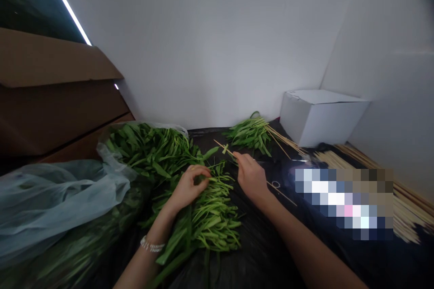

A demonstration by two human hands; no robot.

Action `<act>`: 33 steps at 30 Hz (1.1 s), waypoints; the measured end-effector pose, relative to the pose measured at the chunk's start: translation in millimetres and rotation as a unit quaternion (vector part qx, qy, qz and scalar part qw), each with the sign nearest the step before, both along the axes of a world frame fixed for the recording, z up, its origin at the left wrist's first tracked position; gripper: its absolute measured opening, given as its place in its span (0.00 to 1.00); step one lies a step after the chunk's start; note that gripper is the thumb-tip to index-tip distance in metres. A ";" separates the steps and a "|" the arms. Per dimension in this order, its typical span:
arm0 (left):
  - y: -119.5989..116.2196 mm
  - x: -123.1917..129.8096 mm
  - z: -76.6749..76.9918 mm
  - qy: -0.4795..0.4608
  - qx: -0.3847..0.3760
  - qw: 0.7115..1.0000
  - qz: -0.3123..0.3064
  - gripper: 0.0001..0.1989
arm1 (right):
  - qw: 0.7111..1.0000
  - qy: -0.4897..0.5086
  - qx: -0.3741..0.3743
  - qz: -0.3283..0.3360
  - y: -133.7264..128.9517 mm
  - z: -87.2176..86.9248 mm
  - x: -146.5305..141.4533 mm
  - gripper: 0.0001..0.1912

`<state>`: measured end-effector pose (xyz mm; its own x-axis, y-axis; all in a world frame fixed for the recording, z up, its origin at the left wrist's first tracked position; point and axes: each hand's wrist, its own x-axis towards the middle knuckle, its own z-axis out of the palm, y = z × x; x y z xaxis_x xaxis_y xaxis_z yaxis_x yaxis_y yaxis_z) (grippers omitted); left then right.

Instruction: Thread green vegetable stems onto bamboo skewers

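My right hand [251, 176] is closed around a thin wooden skewer [219, 143] that points up and to the left. A short green piece [225, 149] is threaded near its tip, and its rear end sticks out below my hand. My left hand [192, 184] is curled, thumb and fingertips nearly meeting, over a pile of cut green stems [217, 216]. What its fingertips pinch is too small to make out. Long leafy greens [149, 144] spill from a clear plastic bag [111, 153] to the left of that hand.
Behind my right hand lie loaded skewers with leafy greens [249, 133] against the wall. A white box [322, 115] stands at the back right. Bundles of bare skewers [342, 162] lie at right, beside a pixelated patch. A cardboard box [57, 104] and bluish plastic [61, 203] occupy the left.
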<state>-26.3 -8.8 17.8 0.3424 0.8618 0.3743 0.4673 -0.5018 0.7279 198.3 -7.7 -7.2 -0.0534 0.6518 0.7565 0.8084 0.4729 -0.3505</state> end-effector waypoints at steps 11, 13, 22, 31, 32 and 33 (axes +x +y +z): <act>21.9 -22.4 2.6 -0.598 -0.119 0.783 0.121 0.16 | 0.999 0.010 0.029 0.042 -7.1 3.9 -4.0 0.16; 20.9 -22.1 2.9 -0.614 -0.137 0.770 0.107 0.15 | 0.998 -0.009 0.043 0.053 -9.0 3.9 -5.7 0.17; 12.3 -7.5 -0.8 -0.561 -0.140 0.811 0.089 0.20 | 0.986 -0.118 0.076 0.093 -17.6 3.4 -16.1 0.18; 9.5 -5.1 -3.7 -0.508 -0.155 0.844 0.074 0.20 | 0.984 -0.138 0.061 0.097 -16.5 -0.6 -19.0 0.18; 9.2 -4.8 -3.9 -0.501 -0.157 0.848 0.072 0.20 | 0.984 -0.139 0.054 0.098 -16.7 -0.7 -19.0 0.18; 8.8 -4.5 -4.0 -0.495 -0.159 0.851 0.071 0.20 | 0.984 -0.140 0.047 0.097 -16.9 -0.7 -19.0 0.18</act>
